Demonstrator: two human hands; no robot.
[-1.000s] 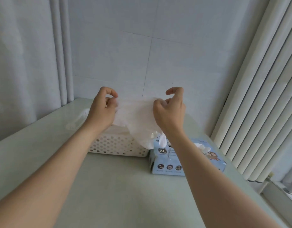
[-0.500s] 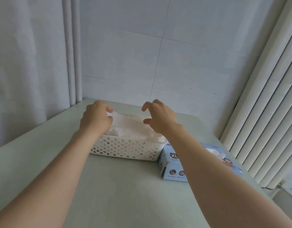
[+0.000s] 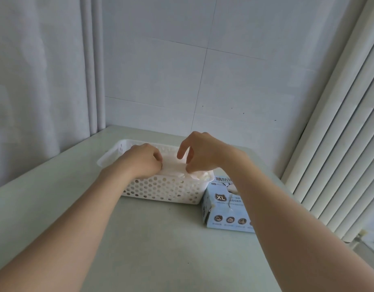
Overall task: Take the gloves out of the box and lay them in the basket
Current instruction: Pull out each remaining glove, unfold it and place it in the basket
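Head view: your left hand (image 3: 142, 161) is down in the basket (image 3: 160, 189), fingers curled tight on the left edge of the glove (image 3: 174, 165) and holding it. Your right hand (image 3: 205, 153) hangs over the glove's right side with its fingers loosely bent and apart: the thumb tip touches the glove's near edge, and the index finger is lifted off it.

A second ago you held the glove stretched in the air between both hands, above the basket. Half a second ago it was low over the basket. Now it lies in the basket, on top of other white gloves that reach up to the rim.

The box (image 3: 222, 209) stands on the table (image 3: 150, 245), touching the basket's right near corner. Your right forearm covers most of the box top.
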